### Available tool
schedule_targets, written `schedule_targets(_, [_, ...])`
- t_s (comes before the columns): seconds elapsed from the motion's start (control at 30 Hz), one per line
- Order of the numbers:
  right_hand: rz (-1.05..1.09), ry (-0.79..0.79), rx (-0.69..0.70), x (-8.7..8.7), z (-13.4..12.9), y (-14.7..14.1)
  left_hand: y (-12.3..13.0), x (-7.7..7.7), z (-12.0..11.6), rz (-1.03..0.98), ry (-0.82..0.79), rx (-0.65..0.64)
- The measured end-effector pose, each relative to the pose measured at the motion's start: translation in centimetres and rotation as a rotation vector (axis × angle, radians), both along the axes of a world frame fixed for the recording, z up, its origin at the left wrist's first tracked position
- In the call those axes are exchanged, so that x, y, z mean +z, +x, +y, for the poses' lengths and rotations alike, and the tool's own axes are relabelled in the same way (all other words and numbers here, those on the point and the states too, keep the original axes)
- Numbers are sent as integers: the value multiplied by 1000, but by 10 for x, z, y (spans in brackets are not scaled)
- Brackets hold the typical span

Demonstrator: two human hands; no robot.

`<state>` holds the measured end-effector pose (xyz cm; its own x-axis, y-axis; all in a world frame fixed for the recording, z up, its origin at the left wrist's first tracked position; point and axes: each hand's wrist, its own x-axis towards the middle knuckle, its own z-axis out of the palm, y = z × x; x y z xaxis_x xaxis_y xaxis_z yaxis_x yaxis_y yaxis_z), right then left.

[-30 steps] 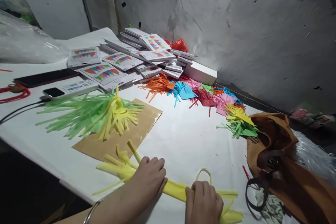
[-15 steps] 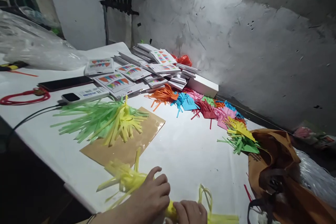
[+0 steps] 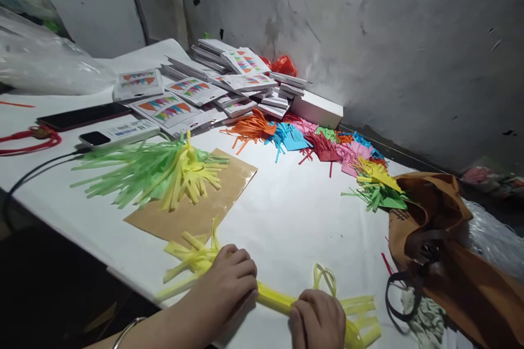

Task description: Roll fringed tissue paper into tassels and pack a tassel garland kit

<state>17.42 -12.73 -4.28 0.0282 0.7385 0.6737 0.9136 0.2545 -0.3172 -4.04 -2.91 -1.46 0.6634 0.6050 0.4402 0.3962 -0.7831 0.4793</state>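
Note:
Near the front edge of the table lies a yellow tissue-paper tassel (image 3: 275, 299), its middle rolled into a narrow band and its fringed ends fanned out on both sides. My left hand (image 3: 233, 281) is closed over the band close to the left fringe. Further right, my right hand (image 3: 319, 319) grips the same band, beside a thin yellow loop (image 3: 325, 278). Beyond my left hand, green fringed paper (image 3: 135, 169) and a yellow fringed piece (image 3: 190, 174) rest on a brown paper sheet (image 3: 233, 191).
Colourful folded tassels (image 3: 323, 147) line the back of the white table (image 3: 295, 223). Behind them are printed packets (image 3: 196, 90) and a white box (image 3: 317, 109). A phone (image 3: 84, 116) and a white device (image 3: 118, 133) lie left. A brown bag (image 3: 426, 207) stands right.
My hands have moved apart along the yellow band, the right one going rightward, so more of the twisted middle shows. The camera view has tilted down a little.

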Motion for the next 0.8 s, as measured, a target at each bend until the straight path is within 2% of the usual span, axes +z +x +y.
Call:
schedule_targets(0.07, [37,-43,-92,2,-1,-5,4,3,-3,35,-27,67])
schedule_targets(0.17, [-15,-65,-198,4,0,-10,10,10,-3,157,-60,161])
schedule_targets(0.3, [-85,-75,-279,8,0,-12,13,18,0,266,-118,168])
schedule_targets(0.37, [-109,-29,-234,10,0,-16,13,18,1,236,-115,158])
schedule_targets(0.47, [-98,-30,-25,12,2,-22,12,14,1,134,-46,111])
schedule_targets(0.53, [-75,-58,45,12,3,-25,11,13,2,83,6,57])
schedule_targets(0.67, [-46,-54,10,15,5,-28,9,16,5,69,88,-49])
schedule_targets(0.8, [-61,-52,-4,18,8,-36,9,16,5,111,146,-91])
